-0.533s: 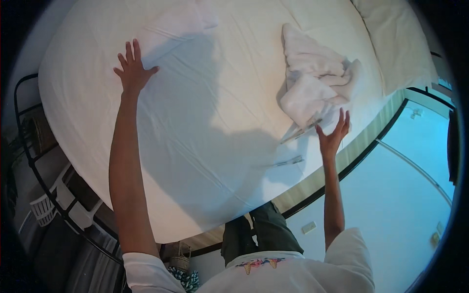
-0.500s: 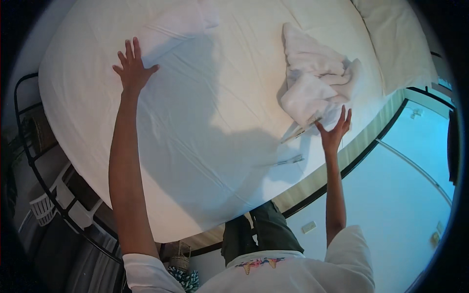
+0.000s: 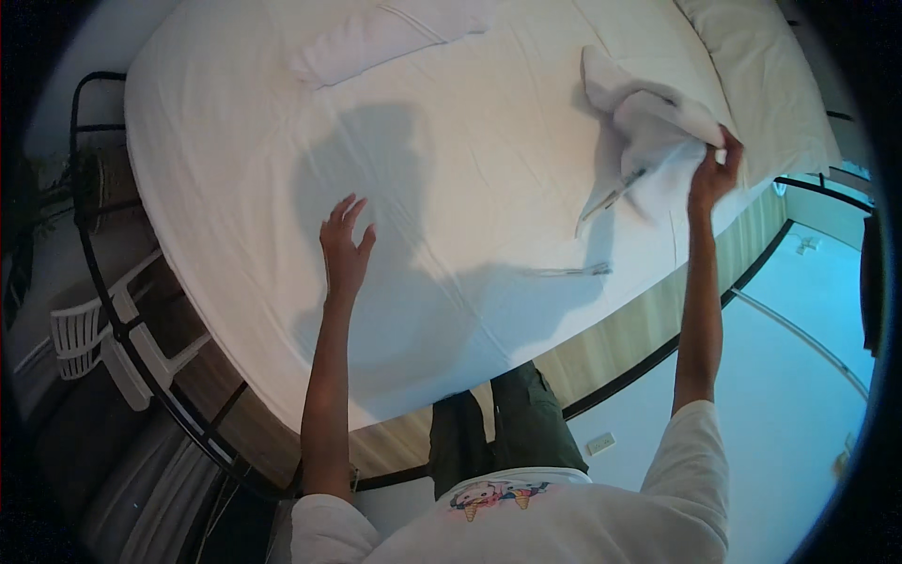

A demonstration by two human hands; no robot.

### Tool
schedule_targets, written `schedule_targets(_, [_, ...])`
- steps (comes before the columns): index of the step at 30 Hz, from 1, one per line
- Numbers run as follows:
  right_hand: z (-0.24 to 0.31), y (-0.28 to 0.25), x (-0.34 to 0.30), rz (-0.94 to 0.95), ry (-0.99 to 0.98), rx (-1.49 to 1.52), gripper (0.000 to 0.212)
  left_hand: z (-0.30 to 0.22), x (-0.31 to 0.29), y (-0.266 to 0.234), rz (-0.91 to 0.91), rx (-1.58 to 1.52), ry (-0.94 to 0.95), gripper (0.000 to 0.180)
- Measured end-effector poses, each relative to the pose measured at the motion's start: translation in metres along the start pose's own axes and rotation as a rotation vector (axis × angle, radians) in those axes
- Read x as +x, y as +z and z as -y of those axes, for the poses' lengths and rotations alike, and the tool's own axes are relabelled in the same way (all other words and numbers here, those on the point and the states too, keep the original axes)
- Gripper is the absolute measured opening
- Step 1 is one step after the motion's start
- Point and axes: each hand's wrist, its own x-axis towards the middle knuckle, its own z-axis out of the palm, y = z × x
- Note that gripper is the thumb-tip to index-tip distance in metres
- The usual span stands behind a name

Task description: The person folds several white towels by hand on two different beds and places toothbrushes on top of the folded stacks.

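Note:
My right hand [image 3: 716,174] grips the right edge of a crumpled white cloth [image 3: 658,127] at the upper right of the bed. Part of the cloth is raised off the sheet, and its lower end is blurred. My left hand [image 3: 346,246] hovers above the bed's left half, fingers apart, holding nothing. Just below the cloth lies a thin, pale, stick-like thing with a dark end [image 3: 611,200]. A second slender thing [image 3: 568,272] rests nearer to me; I cannot make out what either is. A long folded white cloth [image 3: 390,45] lies at the far side.
The white-sheeted bed [image 3: 470,207] fills the middle, with a pillow [image 3: 766,89] at the upper right. A black metal bed frame [image 3: 117,324] runs along the left, beside a white plastic chair [image 3: 80,338]. A wall outlet [image 3: 600,443] shows at the lower right.
My right hand has moved right and away from me, taken hold of the crumpled cloth and partly lifted it. My left hand has drawn back from beside the folded cloth. The view has shifted.

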Motion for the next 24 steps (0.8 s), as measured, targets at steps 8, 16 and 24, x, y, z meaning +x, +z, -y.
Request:
schedule_targets(8, [0.188, -0.137, -0.153, 0.602, -0.453, 0.163, 0.032, -0.068, -0.079, -0.032, 0.072, -1.024, -0.397, 0.058])
schedule_targets(16, [0.243, -0.136, -0.422, 1.461, -0.163, 0.402, 0.036, 0.06, -0.151, 0.011, -0.064, -1.314, -0.711, 0.078])
schedule_targets(24, [0.234, 0.001, -0.345, 0.849, -0.282, 0.131, 0.059, 0.08, -0.205, 0.02, -0.292, -1.149, -0.667, 0.043])
